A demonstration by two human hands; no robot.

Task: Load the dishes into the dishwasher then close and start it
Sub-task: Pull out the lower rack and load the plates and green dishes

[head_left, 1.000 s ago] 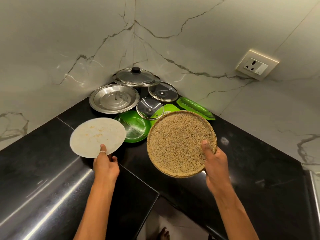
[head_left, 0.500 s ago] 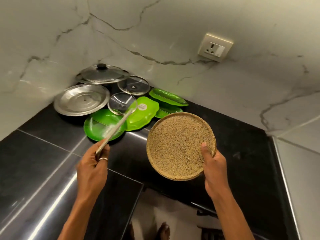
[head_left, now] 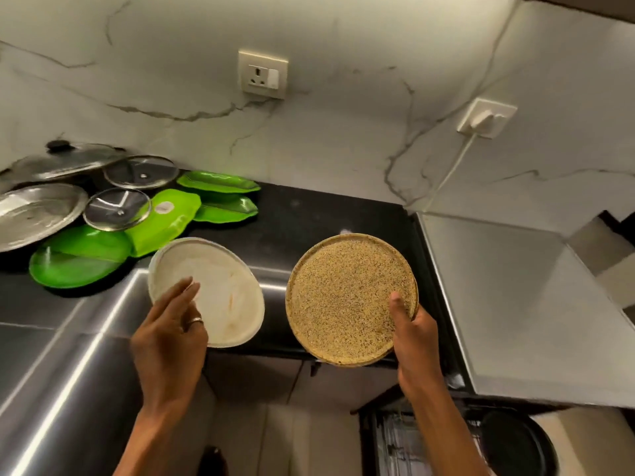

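Now the left grip [head_left: 168, 331] pinches the white plate [head_left: 223, 286] and the right grip [head_left: 414, 338] the speckled plate [head_left: 343, 293] over the front edge of the surface [head_left: 309, 214], while the dishwasher rack [head_left: 409, 444] lies lower, almost under the right one.

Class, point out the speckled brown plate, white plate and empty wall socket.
speckled brown plate [head_left: 340, 290]: head view, centre of face.
white plate [head_left: 223, 280]: head view, bare inner surface.
empty wall socket [head_left: 263, 74]: head view, middle of faceplate.
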